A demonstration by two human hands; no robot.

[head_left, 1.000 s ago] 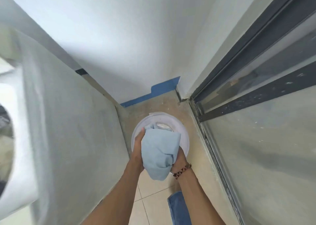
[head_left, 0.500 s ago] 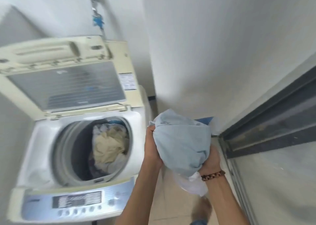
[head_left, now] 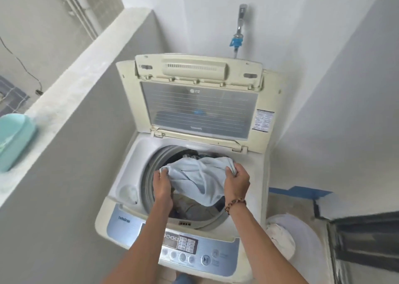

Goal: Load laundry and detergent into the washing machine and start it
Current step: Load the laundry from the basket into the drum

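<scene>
A cream top-loading washing machine (head_left: 133, 160) stands in the corner with its lid (head_left: 199, 106) raised. Other clothes (head_left: 192, 210) lie inside the drum. A light blue cloth (head_left: 194, 178) hangs spread over the drum opening. My left hand (head_left: 163, 183) grips its left edge and my right hand (head_left: 236, 181), with a bead bracelet on the wrist, grips its right edge. The control panel (head_left: 183, 249) with several buttons runs along the machine's front edge.
A white bucket (head_left: 302, 227) with white cloth in it sits on the floor right of the machine. A low grey wall (head_left: 71, 85) runs along the left, with a teal container (head_left: 15, 141) on its ledge. A tap (head_left: 238, 33) is on the back wall. A dark door frame (head_left: 364, 247) is at the right.
I lifted the blue cloth out of the white bucket, turned left to the machine, and moved the cloth over the drum, where it now hangs spread between both hands.
</scene>
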